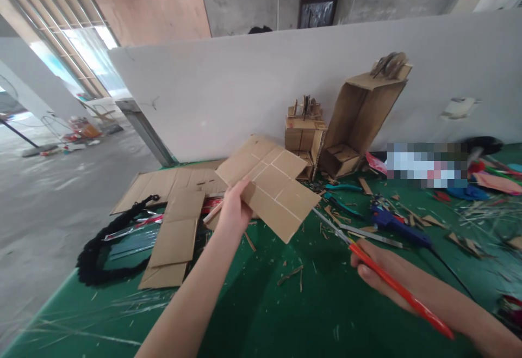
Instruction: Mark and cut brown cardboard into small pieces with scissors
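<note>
Near the middle of the view, my left hand (236, 208) grips the left edge of a flat cardboard piece (281, 184) marked with pale lines. The piece is held up over the green table (261, 303), tilted. To the right, my right hand (369, 265) is closed round red-handled scissors (391, 284). Their metal blades point up and left, with the tip close to the cardboard's right corner. Whether the tip touches the cardboard I cannot tell.
Cardboard structures (359, 113) (304, 135) stand against the white partition (212, 97). A blue glue gun (397, 227) and teal-handled pliers (342, 204) lie at right. Folded cardboard (175, 233) and a fuzzy black strip (92, 263) lie at left. Scraps dot the tabletop.
</note>
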Demonstrator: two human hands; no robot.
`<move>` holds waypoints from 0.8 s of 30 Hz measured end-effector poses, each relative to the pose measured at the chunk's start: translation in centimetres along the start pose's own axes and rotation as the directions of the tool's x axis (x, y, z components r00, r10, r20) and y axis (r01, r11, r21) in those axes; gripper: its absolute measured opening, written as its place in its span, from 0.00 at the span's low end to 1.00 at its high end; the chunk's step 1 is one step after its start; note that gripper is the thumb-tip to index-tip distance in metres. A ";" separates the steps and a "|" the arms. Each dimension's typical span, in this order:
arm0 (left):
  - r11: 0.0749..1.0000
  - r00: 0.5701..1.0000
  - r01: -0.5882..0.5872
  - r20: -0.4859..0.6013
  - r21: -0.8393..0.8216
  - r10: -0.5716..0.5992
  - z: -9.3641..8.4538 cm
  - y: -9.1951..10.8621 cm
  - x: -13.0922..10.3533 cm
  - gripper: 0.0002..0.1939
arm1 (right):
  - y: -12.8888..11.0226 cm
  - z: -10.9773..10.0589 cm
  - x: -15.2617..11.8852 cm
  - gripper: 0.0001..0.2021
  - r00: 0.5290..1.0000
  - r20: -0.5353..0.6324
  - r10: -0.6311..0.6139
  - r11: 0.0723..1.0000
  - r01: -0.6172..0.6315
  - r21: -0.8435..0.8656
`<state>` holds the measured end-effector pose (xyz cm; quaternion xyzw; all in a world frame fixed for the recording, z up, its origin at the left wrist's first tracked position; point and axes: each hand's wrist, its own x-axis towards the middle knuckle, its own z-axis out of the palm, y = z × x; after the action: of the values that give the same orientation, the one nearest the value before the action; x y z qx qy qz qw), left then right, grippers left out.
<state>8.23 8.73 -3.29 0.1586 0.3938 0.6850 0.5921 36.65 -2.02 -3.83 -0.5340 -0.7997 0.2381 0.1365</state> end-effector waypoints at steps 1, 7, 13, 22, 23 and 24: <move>1.000 0.999 0.023 0.029 0.006 -0.023 0.1 -0.7 -0.4 0.11 | -0.3 0.0 0.3 0.16 0.999 0.043 -0.011 1.000 0.010 0.022; 0.977 0.948 0.030 0.302 0.213 -0.095 -0.9 -1.2 -2.2 0.24 | -0.4 0.3 0.9 0.15 0.998 0.060 -0.017 0.994 0.010 0.113; 0.890 0.922 -0.061 0.366 0.452 -0.123 -1.8 0.4 -2.6 0.23 | 0.3 0.9 0.9 0.16 0.999 0.029 0.024 0.997 -0.026 0.068; 0.978 0.927 -0.080 0.376 0.192 0.002 -0.9 0.2 -3.1 0.16 | 0.3 0.6 0.5 0.15 0.995 0.095 0.027 0.997 -0.034 0.073; 0.976 0.925 -0.072 0.379 0.206 -0.011 -1.0 0.1 -3.1 0.16 | 0.2 0.6 0.6 0.15 0.995 0.100 0.021 0.996 -0.029 0.081; 0.972 0.926 -0.074 0.376 0.223 -0.016 -1.2 0.0 -3.1 0.15 | 0.1 0.6 0.7 0.15 0.995 0.103 0.017 0.996 -0.025 0.086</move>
<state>8.20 5.42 -3.28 0.3610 0.3486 0.5998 0.6232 36.17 -1.52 -4.37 -0.5231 -0.7888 0.3012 0.1162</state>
